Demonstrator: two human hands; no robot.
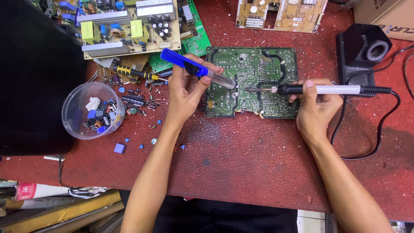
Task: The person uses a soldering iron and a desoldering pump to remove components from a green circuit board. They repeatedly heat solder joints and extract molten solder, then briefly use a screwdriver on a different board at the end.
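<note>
Two tools meet nose to nose over the circuit board.

We grip the blue suction pump in our closed left hand, its clear nozzle slanting toward 4 o'clock, and the soldering iron in our closed right hand, lying flat with its tip at 9 o'clock. Both tips sit near each other at the board's middle on the red worktop; a plastic cup of parts stands well off at 9 o'clock.

Green circuit board: 1, solder side up, flat on red worktop. Desoldering pump: blue body, clear barrel, tilted, nozzle on board. Soldering iron: white-and-black handle, nearly horizontal, tip on board beside nozzle.
</note>
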